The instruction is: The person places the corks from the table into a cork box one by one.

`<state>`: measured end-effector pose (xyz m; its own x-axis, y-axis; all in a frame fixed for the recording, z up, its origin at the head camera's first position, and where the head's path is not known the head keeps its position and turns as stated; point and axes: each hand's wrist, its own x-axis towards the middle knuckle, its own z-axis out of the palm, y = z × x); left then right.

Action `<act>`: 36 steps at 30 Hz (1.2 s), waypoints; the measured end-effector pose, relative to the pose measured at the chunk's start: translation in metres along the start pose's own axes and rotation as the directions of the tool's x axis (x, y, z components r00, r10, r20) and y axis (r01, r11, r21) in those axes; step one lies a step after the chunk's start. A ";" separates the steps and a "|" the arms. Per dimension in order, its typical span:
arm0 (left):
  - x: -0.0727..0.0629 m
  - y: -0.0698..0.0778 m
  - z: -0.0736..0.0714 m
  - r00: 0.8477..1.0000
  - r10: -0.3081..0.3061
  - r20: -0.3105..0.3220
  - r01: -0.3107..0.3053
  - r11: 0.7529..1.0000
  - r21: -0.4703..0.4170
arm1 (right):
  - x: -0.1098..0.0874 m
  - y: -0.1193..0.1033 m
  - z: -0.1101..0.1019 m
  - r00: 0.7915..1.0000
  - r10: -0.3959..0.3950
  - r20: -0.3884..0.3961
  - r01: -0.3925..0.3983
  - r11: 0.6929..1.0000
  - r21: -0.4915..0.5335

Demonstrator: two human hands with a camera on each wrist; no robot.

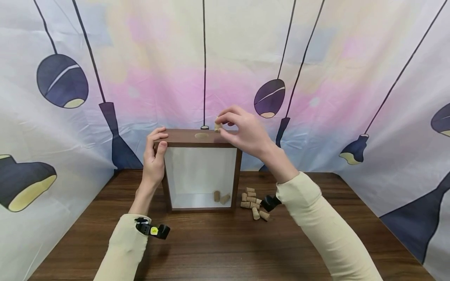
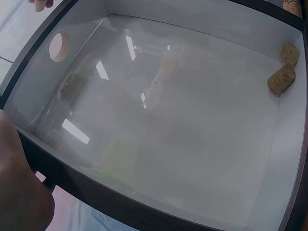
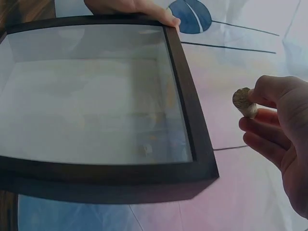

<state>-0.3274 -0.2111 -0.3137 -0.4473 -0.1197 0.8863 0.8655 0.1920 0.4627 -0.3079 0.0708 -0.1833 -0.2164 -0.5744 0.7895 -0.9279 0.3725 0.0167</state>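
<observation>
A shallow brown box frame [image 1: 183, 134] with a glazed front stands upright on the table, an oval hole [image 1: 202, 136] in its top side. My left hand [image 1: 152, 160] holds its upper left corner, thumb on the front edge and fingers over the top. Between thumb and fingertips my right hand [image 1: 246, 132] pinches a cork [image 3: 244, 102], just above the top side and right of the hole. Two corks [image 2: 281, 80] lie inside the box, at its bottom right corner in the head view. The left wrist view shows the hole as a round opening [image 2: 58, 47].
Several loose corks [image 1: 251, 199] are heaped on the wooden table [image 1: 211, 242] to the right of the box, below my right forearm. A printed cloth [image 1: 158, 58] with lamp drawings hangs close behind and at both sides.
</observation>
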 end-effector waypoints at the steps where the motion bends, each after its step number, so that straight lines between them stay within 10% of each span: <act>1: 0.000 0.000 0.000 1.000 0.000 -0.001 0.000 1.000 -0.001 | 0.001 -0.001 0.002 1.000 -0.003 0.011 0.003 1.000 -0.005; 19: -0.002 0.003 0.000 1.000 -0.005 0.002 0.005 1.000 0.022 | 0.011 -0.009 0.031 0.967 0.159 0.200 -0.159 0.987 -0.019; 36: -0.001 0.002 -0.001 1.000 -0.002 0.007 0.002 1.000 0.018 | 0.020 -0.012 0.044 0.936 0.294 0.194 -0.274 0.954 -0.123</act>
<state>-0.3247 -0.2113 -0.3134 -0.4508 -0.1137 0.8853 0.8603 0.2091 0.4649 -0.3147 0.0226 -0.1945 -0.5341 -0.5697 0.6246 -0.7884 0.6024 -0.1247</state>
